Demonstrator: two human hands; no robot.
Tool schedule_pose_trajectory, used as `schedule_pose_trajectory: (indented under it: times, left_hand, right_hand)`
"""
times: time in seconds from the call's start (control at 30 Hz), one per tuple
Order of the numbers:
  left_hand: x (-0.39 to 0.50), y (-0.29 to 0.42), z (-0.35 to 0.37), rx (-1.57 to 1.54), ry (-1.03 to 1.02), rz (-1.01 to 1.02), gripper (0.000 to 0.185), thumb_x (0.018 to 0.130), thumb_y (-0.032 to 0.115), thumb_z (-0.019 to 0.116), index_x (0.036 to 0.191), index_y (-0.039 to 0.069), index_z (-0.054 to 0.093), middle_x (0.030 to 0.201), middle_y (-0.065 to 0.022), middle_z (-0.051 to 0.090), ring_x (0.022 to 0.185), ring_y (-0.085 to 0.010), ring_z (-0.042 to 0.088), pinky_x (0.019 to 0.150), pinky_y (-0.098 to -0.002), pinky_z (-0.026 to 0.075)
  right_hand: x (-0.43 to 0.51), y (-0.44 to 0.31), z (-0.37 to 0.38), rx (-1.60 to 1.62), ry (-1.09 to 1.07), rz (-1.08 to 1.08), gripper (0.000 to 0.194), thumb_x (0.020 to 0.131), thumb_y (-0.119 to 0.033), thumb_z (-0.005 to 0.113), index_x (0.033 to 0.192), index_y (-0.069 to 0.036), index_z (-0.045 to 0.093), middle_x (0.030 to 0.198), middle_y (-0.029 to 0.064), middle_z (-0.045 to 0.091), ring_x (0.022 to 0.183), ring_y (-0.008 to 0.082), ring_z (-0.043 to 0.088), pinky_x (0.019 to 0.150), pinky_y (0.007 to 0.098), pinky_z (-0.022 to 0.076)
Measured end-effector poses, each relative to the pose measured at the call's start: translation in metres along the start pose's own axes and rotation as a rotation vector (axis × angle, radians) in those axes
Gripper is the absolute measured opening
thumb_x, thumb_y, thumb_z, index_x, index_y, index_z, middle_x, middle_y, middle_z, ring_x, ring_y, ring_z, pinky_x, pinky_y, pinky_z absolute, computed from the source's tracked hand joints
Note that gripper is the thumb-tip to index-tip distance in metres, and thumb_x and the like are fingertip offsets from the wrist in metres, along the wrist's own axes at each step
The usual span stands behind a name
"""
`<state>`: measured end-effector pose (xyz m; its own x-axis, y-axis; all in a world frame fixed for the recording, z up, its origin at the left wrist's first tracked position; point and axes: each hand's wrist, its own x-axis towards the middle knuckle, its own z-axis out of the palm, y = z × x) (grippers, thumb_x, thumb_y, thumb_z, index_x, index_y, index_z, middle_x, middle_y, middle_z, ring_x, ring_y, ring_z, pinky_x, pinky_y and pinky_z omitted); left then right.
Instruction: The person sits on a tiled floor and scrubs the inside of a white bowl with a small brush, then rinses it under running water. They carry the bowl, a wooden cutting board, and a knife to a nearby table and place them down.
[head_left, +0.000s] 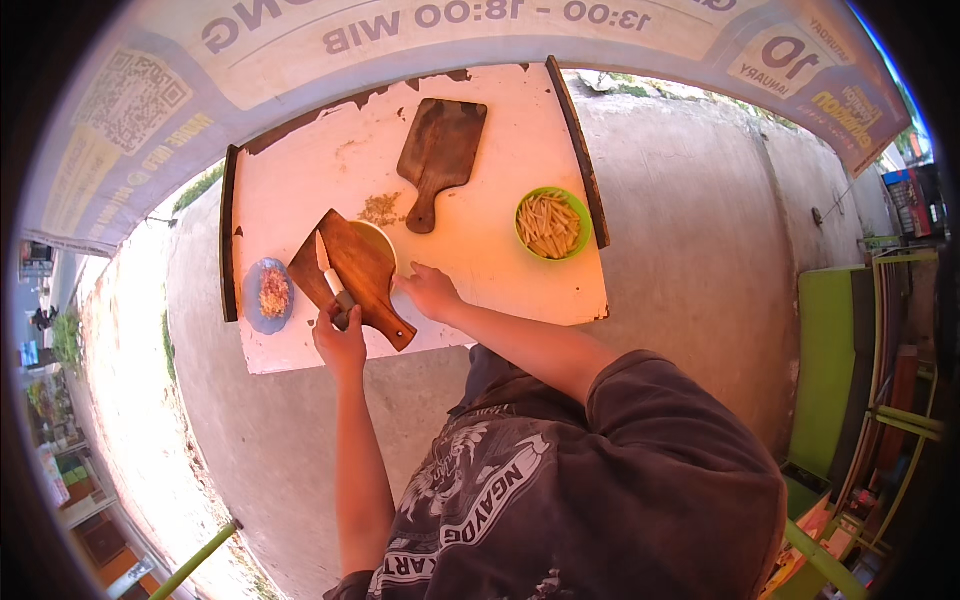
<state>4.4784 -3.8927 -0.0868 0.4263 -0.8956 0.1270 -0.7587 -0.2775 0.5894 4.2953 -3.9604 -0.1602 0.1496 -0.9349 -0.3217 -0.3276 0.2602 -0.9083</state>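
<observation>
My left hand (342, 343) has its fingers around the handle of a kitchen knife (334, 283), whose blade points away from me. Beneath the knife is a wooden cutting board (360, 262), lying askew with its handle towards me. This board partly covers a bowl (384, 238) with a pale rim. My right hand (431, 291) is at the right edge of the board and bowl, fingertips near the rim; whether it grips either is unclear. Left of the board, a blue plate (259, 315) carries finely chopped reddish and pale pieces (274, 292).
A second wooden cutting board (442, 146) lies farther back on the white table (495, 262). To the right, a green bowl (583, 244) holds pale cut sticks (549, 225). Dark raised strips (577, 142) edge the table's sides. A printed banner (480, 45) hangs behind it.
</observation>
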Motion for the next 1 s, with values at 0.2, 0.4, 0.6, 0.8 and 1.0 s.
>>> schedule_pose_trajectory:
  times: [0.2, 0.4, 0.6, 0.8, 1.0]
  left_hand:
    - [-0.039, -0.021, -0.009, -0.051, 0.157, -0.004, 0.06, 0.09, 0.034, 0.078, 0.138, 0.003, 0.059, 0.129, -0.0182, 0.066, 0.121, -0.0355, 0.06, 0.104, -0.0467, 0.046]
    - [-0.18, -0.116, -0.012, -0.196, 0.096, -0.363, 0.06, 0.093, 0.036, 0.076, 0.139, 0.003, 0.058, 0.125, -0.0165, 0.069, 0.114, -0.0278, 0.064, 0.097, -0.0423, 0.05]
    - [-0.441, -0.201, 0.048, -0.312, -0.138, -1.039, 0.059, 0.091, 0.038, 0.076, 0.132, -0.002, 0.062, 0.105, -0.0191, 0.074, 0.097, -0.0276, 0.07, 0.087, -0.04, 0.054]
    - [-0.623, -0.156, 0.131, -0.391, -0.588, -1.448, 0.073, 0.091, 0.041, 0.074, 0.142, -0.005, 0.05, 0.14, -0.0273, 0.057, 0.13, -0.0382, 0.056, 0.11, -0.0441, 0.044]
    - [-0.635, -0.139, 0.169, -0.433, -0.277, -1.446, 0.073, 0.081, 0.025, 0.074, 0.142, -0.003, 0.044, 0.133, -0.027, 0.055, 0.125, -0.0422, 0.054, 0.108, -0.0477, 0.042]
  right_hand:
    - [-0.109, 0.056, -0.045, 0.159, -0.161, 0.178, 0.064, 0.093, -0.045, 0.069, 0.134, 0.003, 0.063, 0.107, 0.021, 0.075, 0.1, 0.028, 0.073, 0.088, 0.0374, 0.0557]
    - [-0.202, 0.186, -0.064, -0.314, -0.162, 0.052, 0.051, 0.09, -0.037, 0.073, 0.127, -0.002, 0.067, 0.1, 0.0157, 0.075, 0.096, 0.0258, 0.072, 0.085, 0.0382, 0.0561]
    - [-0.251, 0.174, -0.071, -0.826, -0.511, 0.058, 0.046, 0.088, -0.033, 0.075, 0.125, -0.005, 0.068, 0.105, 0.0133, 0.074, 0.098, 0.0287, 0.071, 0.086, 0.0406, 0.0562]
    - [-0.141, 0.303, -0.015, -1.167, -0.78, 0.193, 0.047, 0.092, -0.039, 0.068, 0.126, -0.006, 0.068, 0.117, 0.0151, 0.072, 0.111, 0.0319, 0.067, 0.095, 0.044, 0.053]
    - [0.058, 0.486, 0.098, -1.262, -0.509, 0.033, 0.045, 0.093, -0.036, 0.065, 0.126, -0.006, 0.066, 0.116, 0.0155, 0.073, 0.111, 0.0339, 0.068, 0.096, 0.0448, 0.0531]
